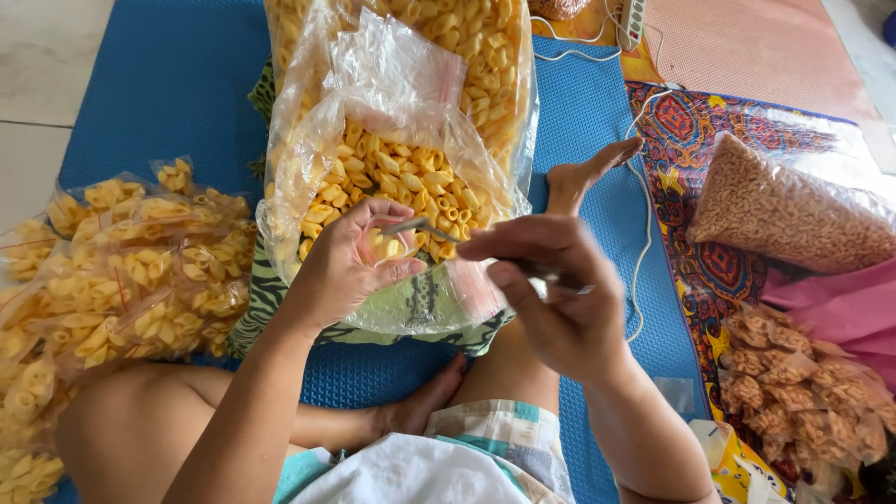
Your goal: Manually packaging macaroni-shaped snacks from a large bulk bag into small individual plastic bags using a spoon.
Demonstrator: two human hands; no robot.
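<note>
Your left hand [350, 261] cupping yellow snack pieces [387, 247] over the big clear bag [392, 140], fingers curled, your right hand [551, 289] pinching a metal spoon [420, 226], small filled packets [131, 271] on the blue mat [168, 84].

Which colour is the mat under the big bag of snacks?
The mat is blue, seen best in the head view.

- A blue textured mat [168, 84] covers the middle of the frame.
- Pale floor tiles [42, 84] show at the upper left.
- A patterned red and blue rug [695, 131] lies at the right.
- A pinkish mat [765, 47] fills the upper right.
- A white cable [644, 224] runs down from a power strip [633, 21] at the top.
- Even daylight, soft shadows.
</note>
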